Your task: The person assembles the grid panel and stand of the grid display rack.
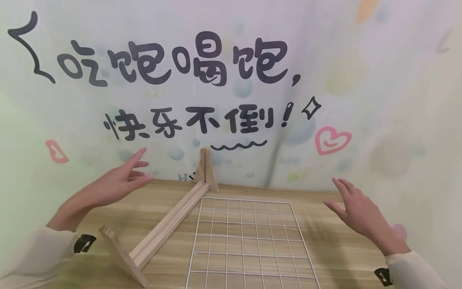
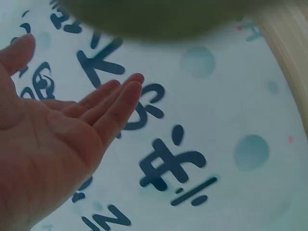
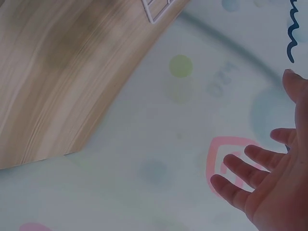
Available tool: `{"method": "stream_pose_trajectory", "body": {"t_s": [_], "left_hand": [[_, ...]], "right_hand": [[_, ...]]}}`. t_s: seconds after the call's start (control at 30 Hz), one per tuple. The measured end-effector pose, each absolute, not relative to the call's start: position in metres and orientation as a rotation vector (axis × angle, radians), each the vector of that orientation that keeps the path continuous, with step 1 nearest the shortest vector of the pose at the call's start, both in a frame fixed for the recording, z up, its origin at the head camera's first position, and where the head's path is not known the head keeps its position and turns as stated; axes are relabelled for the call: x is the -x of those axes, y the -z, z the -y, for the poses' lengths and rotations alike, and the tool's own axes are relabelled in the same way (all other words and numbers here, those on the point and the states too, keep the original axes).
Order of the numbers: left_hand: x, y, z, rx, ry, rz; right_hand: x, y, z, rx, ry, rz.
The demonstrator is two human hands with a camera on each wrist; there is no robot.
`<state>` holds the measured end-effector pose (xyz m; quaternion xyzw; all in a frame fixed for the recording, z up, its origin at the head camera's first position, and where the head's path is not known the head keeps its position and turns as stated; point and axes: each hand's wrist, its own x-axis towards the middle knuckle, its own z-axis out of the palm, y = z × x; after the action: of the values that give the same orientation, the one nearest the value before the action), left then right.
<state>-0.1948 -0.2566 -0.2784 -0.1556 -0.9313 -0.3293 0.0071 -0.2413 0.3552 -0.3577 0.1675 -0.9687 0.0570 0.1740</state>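
My left hand (image 1: 117, 180) is raised over the left side of the table, fingers extended and holding nothing. Its palm and loosely straight fingers show in the left wrist view. On the other side, my right hand (image 1: 361, 208) hovers over the right part of the table, also empty, with fingers apart in the right wrist view. Between the hands lies a white wire grid panel (image 1: 249, 241). To its left stands a wooden frame (image 1: 173, 220), two upright end pieces joined by a long grooved bar. The left hand is nearer the frame, the right nearer the grid.
The wood-grain table (image 1: 166, 257) meets a pale printed curtain (image 1: 325, 48) at its back edge. Dark lettering and a pink heart (image 1: 333, 140) decorate the curtain. Black straps (image 1: 84, 243) sit at both wrists.
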Motion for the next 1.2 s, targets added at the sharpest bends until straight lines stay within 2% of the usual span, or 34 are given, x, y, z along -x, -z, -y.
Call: {"method": "stream_pose_trajectory", "body": {"t_s": [0.27, 0.6, 0.87, 1.2], "left_hand": [[0.191, 0.267, 0.222, 0.337, 1.056, 2.93], [0.173, 0.271, 0.202, 0.341, 1.052, 2.983], [0.175, 0.293, 0.164, 0.318, 1.113, 2.987], [0.19, 0.346, 0.145, 0.162, 1.292, 2.932]], "right_hand": [[0.243, 0.352, -0.344, -0.461, -0.345, 2.838], [0.248, 0.36, -0.326, -0.466, -0.492, 2.903], [0.249, 0.372, -0.325, -0.534, -0.586, 2.855], [0.247, 0.389, -0.319, -0.471, -0.704, 2.911]]}}
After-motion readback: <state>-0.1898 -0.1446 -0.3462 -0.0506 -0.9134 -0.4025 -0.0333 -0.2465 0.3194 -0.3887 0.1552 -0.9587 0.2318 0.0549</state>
